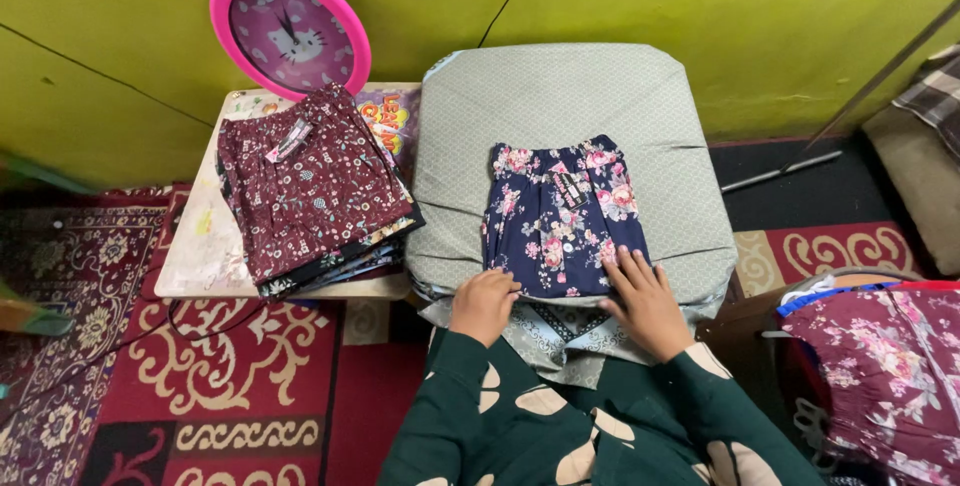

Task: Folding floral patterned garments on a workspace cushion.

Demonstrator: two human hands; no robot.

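A folded navy garment with pink flowers (pixel 560 211) lies on a grey-green padded board (pixel 570 96). My left hand (pixel 483 303) rests at the garment's near left corner, fingers curled on the fabric edge. My right hand (pixel 645 298) lies flat, fingers spread, on the near right corner. Neither hand lifts the cloth. Dark green sleeves with cream shapes cover both my arms.
A stack of folded maroon flowered garments (pixel 310 191) sits on a small low table (pixel 195 246) to the left. A pink round wall clock (pixel 290 28) leans on the yellow-green wall. More maroon flowered cloth (pixel 885 366) fills a basket at right. Red patterned rug (pixel 230 396) below.
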